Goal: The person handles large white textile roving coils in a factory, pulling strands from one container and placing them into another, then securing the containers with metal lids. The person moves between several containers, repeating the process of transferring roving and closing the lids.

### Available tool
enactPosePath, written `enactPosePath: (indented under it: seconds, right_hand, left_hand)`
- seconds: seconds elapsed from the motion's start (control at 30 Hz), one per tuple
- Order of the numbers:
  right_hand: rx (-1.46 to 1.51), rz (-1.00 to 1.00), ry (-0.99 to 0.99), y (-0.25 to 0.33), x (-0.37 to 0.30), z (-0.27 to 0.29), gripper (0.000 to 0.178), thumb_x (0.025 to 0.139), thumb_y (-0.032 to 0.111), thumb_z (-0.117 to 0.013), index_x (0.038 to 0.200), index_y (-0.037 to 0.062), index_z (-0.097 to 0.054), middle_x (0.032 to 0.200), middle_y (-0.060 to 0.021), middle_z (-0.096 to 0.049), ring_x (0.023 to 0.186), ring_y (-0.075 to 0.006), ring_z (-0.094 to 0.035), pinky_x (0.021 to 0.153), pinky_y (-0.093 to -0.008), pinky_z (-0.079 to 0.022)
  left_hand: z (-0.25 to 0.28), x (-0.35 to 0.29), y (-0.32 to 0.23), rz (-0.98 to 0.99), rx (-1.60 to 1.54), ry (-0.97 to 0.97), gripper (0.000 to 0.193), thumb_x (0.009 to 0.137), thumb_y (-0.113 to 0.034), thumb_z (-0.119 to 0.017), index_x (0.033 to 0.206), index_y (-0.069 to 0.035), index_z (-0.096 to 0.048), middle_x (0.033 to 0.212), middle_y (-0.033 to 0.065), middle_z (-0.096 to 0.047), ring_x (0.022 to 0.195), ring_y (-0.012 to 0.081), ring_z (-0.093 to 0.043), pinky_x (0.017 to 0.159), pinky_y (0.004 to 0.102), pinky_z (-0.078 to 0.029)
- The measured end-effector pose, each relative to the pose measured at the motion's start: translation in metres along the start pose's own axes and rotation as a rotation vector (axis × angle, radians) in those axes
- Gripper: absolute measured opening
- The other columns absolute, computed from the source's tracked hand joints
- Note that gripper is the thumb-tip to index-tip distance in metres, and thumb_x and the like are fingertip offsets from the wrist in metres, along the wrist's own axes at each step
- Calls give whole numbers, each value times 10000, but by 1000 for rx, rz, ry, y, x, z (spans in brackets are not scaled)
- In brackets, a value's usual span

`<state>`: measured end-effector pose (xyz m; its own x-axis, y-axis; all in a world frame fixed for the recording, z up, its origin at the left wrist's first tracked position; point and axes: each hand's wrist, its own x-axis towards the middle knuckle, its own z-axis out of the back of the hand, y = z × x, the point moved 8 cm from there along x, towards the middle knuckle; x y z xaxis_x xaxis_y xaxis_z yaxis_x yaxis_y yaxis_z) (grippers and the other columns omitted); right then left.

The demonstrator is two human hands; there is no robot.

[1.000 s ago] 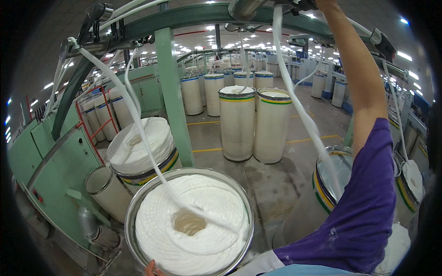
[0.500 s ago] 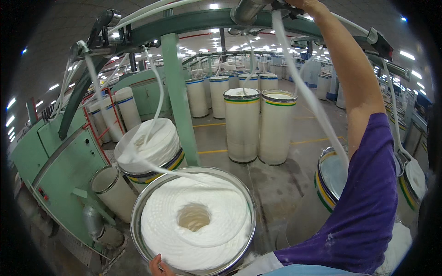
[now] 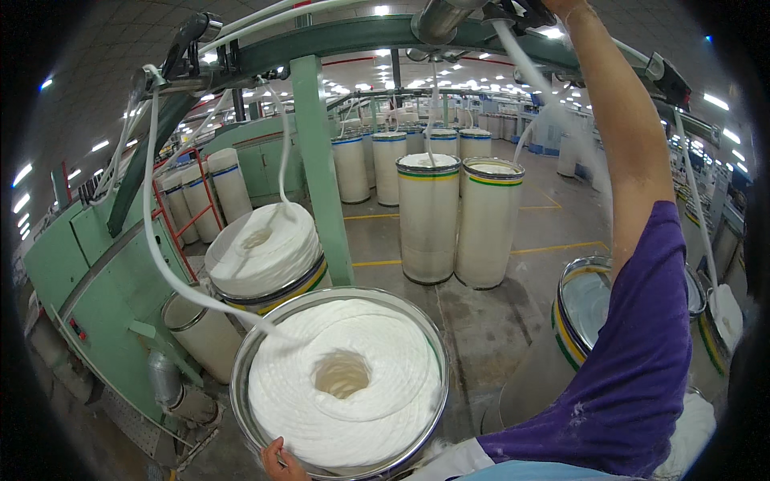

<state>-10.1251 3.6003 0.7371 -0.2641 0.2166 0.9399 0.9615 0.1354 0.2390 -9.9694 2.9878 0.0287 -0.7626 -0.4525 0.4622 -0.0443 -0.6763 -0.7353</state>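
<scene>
A large round can of coiled white cotton sliver stands before me, a hole at the coil's middle. My left hand is at its near-left rim, fingers curled over the edge. A strand of sliver rises from the coil to the guide at upper left. My right arm reaches up to the overhead green beam. My right hand, mostly cut off by the top edge, is beside a black roller part; its fingers are hidden. A blurred sliver strand hangs below that part.
A tilted-looking full can stands behind left, beside a green post and green machine. Two tall cans stand ahead on the floor. At right, near my sleeve, is an open can with a pale inside.
The left strand, blurred before, now hangs in a clear curve to the coil. The strand by my right hand has swung up and blurred. My right hand has shifted slightly rightward; my left stays at the rim.
</scene>
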Motion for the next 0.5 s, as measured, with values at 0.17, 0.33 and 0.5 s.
enactPosePath:
  seconds: [0.17, 0.33, 0.5]
  right_hand:
    - [194, -435, 634, -28, -68, -91, 214, 1017, 213, -459, 897, 76, -572, 705, 12, -561, 560, -62, -535, 439, -175, -434]
    - [-757, -407, 1312, -71, -294, -166, 412, 1027, 402, -426, 1136, 60, -627, 996, -86, -655, 922, -171, -641, 748, -279, -536]
    - [-448, -740, 2060, -16, -555, -213, 304, 998, 353, -503, 983, 72, -617, 805, -166, -654, 769, -337, -639, 695, -422, -509]
  left_hand:
    - [-5, 0, 10, 6, -53, 20, 276, 858, -146, -668, 1114, -43, -676, 1068, 146, -666, 1045, 309, -594, 1019, 448, -393]
    - [-18, 0, 33, 90, -84, 19, 217, 825, 24, -527, 1021, -2, -617, 1132, 147, -599, 1024, 339, -547, 943, 471, -415]
    - [-16, 8, 33, 0, -137, -8, 526, 699, 82, -448, 1213, 15, -530, 1388, 161, -452, 1335, 362, -350, 1126, 489, -244]
